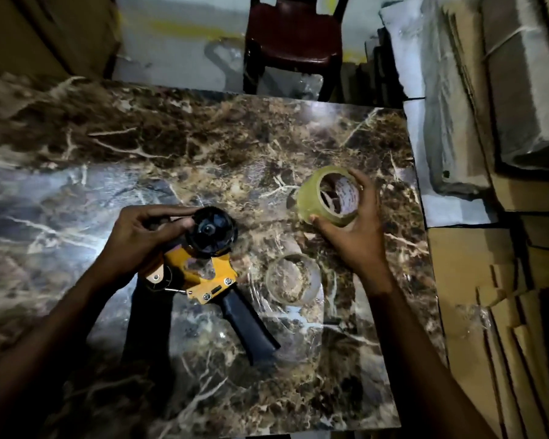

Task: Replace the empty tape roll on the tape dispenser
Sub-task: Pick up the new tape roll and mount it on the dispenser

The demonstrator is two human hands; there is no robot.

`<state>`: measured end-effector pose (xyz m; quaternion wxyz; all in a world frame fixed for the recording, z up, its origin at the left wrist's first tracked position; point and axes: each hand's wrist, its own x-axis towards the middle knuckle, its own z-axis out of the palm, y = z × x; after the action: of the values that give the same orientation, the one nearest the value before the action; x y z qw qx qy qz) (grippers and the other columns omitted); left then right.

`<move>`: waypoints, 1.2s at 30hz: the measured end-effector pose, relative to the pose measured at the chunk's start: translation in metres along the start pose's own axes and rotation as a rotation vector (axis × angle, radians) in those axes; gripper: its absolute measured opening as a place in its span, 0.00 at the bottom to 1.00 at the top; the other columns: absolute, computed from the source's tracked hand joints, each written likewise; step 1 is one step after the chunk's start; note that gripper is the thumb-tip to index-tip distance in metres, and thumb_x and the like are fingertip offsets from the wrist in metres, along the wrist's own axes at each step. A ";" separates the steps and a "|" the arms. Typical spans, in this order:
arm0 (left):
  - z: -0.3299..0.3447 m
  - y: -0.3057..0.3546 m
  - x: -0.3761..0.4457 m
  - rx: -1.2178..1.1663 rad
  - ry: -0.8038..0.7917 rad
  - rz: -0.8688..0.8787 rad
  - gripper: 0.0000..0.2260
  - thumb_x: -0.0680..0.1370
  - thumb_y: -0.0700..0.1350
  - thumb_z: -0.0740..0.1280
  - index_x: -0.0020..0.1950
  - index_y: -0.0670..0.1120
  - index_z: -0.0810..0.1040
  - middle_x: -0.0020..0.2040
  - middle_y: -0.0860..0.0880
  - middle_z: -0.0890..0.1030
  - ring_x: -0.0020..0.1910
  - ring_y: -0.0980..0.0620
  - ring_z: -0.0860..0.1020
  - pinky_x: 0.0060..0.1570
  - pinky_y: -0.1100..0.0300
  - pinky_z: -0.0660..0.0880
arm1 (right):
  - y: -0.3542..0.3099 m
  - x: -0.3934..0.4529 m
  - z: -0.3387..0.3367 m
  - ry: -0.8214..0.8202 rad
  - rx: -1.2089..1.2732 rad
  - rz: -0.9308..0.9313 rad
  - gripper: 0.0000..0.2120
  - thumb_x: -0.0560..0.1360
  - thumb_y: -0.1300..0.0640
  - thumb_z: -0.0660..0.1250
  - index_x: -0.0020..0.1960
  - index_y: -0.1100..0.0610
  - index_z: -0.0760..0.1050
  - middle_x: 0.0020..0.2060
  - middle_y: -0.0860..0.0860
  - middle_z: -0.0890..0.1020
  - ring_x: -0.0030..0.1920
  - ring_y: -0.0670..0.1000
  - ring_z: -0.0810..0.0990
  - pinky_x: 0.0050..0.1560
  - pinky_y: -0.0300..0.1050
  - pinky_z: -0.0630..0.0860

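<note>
Lighting dim, left-hand fingertips partly hidden behind the hub; tape dispenser (200, 274) lies on the marble table (76, 147), yellow body, black handle toward the camera, black hub (210, 231) bare; left hand (140, 236) pinches the hub end; right hand (352, 223) fingers curled around a full clear tape roll (325, 198), raised off the table; empty clear core (293, 277) lies between dispenser and right hand; chair (293, 36) beyond, cardboard stacks (504, 280) right.

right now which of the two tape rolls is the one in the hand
The fuller yellowish tape roll, gripped by the right hand. The thin clear roll lies flat on the table, untouched.
</note>
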<state>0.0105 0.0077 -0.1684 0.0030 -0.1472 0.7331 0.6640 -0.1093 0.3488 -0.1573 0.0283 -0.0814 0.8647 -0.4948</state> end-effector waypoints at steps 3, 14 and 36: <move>-0.015 0.001 0.002 -0.006 -0.040 -0.025 0.15 0.75 0.41 0.74 0.61 0.39 0.86 0.27 0.44 0.71 0.20 0.64 0.67 0.26 0.72 0.68 | -0.014 0.009 0.021 -0.060 0.024 -0.060 0.44 0.66 0.53 0.83 0.76 0.48 0.65 0.74 0.51 0.72 0.75 0.53 0.71 0.75 0.61 0.70; -0.091 0.001 0.016 0.007 -0.012 -0.029 0.21 0.70 0.63 0.80 0.55 0.51 0.91 0.55 0.40 0.89 0.51 0.40 0.86 0.50 0.46 0.83 | -0.068 0.016 0.077 -0.322 0.137 -0.134 0.43 0.68 0.59 0.84 0.76 0.49 0.66 0.74 0.49 0.73 0.76 0.51 0.72 0.75 0.60 0.71; -0.100 0.002 -0.009 -0.095 0.050 0.021 0.18 0.76 0.49 0.72 0.65 0.45 0.85 0.60 0.53 0.88 0.57 0.57 0.87 0.53 0.65 0.80 | -0.144 0.015 0.156 -0.780 0.020 -0.414 0.45 0.66 0.58 0.84 0.77 0.49 0.64 0.74 0.51 0.70 0.76 0.54 0.70 0.75 0.64 0.68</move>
<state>0.0381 -0.0878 -0.1532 -0.0292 -0.1560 0.7020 0.6943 -0.0872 0.1421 -0.1123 0.2537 -0.4333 0.7500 -0.4306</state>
